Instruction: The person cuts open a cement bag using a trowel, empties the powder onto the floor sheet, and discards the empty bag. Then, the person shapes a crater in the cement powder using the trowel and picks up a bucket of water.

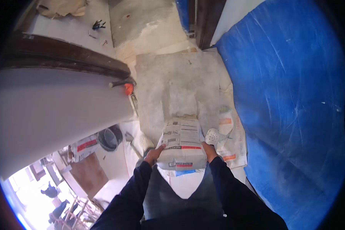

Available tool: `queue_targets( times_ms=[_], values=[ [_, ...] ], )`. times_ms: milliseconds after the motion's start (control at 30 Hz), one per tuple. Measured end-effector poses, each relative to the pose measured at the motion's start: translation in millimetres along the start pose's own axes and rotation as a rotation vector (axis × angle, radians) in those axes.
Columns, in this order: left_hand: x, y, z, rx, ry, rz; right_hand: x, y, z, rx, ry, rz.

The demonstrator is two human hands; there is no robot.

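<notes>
A full paper bag of powder mix [180, 140], white and grey with red print, is between my two hands in front of my legs. My left hand [154, 154] grips its left side, the thumb lying on top. On the opposite side my right hand [209, 151] clasps the bag's edge, also with the thumb uppermost. The fingers beneath the bag are hidden. Whether the bag's far end rests on the grey board [153, 84] I cannot tell. My feet, in light clog shoes [212, 136], stand either side of the bag.
Blue sheeting [291, 88] covers the right side. A white wall [57, 111] with dark wood trim stands at left. Beside it are a black bucket [108, 138], a trowel-like tool [131, 142] and an orange-and-black tool [128, 88]. A tub [225, 115] stands at right.
</notes>
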State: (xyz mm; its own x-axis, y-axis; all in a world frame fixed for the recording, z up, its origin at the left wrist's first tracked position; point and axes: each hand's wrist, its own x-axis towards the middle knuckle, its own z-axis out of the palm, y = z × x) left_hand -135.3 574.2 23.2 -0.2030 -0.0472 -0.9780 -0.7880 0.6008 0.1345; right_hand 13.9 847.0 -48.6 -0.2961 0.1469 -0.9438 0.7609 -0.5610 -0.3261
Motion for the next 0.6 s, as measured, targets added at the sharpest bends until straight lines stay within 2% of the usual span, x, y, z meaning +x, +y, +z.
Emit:
queue_targets(
  times_ms=[67,133,267,333,367,433,467,567,600],
  values=[
    [12.5,-5.6,-8.1,-0.039,-0.022,0.018,13.1,6.8,3.0,0.001,0.0,0.021],
    [25.7,-16.1,-3.6,0.187,0.091,-0.004,47.0,49.5,-8.7,-0.132,0.1,0.11],
    [52.5,-23.5,-19.1,0.191,0.042,-0.074,54.3,69.5,0.7,-0.114,0.114,0.192],
    [36.2,-22.9,-30.3,0.176,-0.093,-0.09,13.8,54.0,7.2,-0.102,-0.117,0.011],
    [36.5,-26.1,-31.0,0.176,-0.101,-0.093,5.4,49.6,10.8,-0.103,-0.11,0.015],
    [35.2,-5.5,-26.0,0.436,0.045,0.005,3.1,25.9,13.3,-0.509,0.017,-0.097],
    [26.5,9.0,-24.1,0.566,0.029,-0.004,-11.0,26.0,11.2,-0.516,0.014,-0.087],
    [4.3,29.9,-22.4,0.611,0.059,0.006,-26.3,9.1,-3.9,-0.691,-0.04,-0.358],
    [0.6,34.0,-22.7,0.607,0.069,0.015,-17.1,11.3,-7.3,-0.691,-0.042,-0.371]
  ],
)
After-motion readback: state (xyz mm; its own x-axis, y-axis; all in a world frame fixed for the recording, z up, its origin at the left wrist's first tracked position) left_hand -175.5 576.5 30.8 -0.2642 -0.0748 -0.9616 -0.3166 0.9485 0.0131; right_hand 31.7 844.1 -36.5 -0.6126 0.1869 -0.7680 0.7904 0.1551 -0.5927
